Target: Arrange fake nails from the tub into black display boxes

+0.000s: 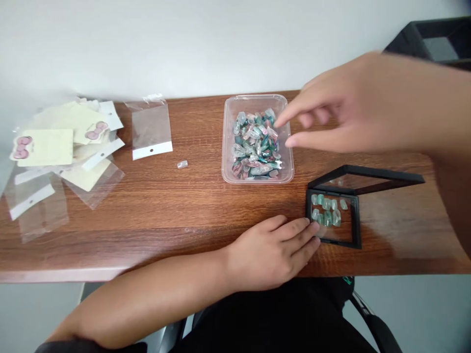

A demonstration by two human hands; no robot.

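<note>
A clear plastic container (226, 147) holds a heap of press-on nails (257, 142) in teal, pink and clear tones. My right hand (342, 108) hangs at the container's right side, thumb and index finger apart, nothing visible between them. My left hand (274, 247) lies on the table with its fingers stretched out, fingertips touching the left edge of a black-framed display case (356, 230). The case's lid (382, 172) is hinged up. Inside it, green and clear press-on nails (327, 218) sit in two rows on a transparent film.
One loose clear nail (182, 164) lies left of the container. Farther left are a clear bag with a white header (151, 130) and a pile of cream cards (51, 147) and bags. A black box (434, 41) stands at the back right; a white wall (184, 49) borders the table.
</note>
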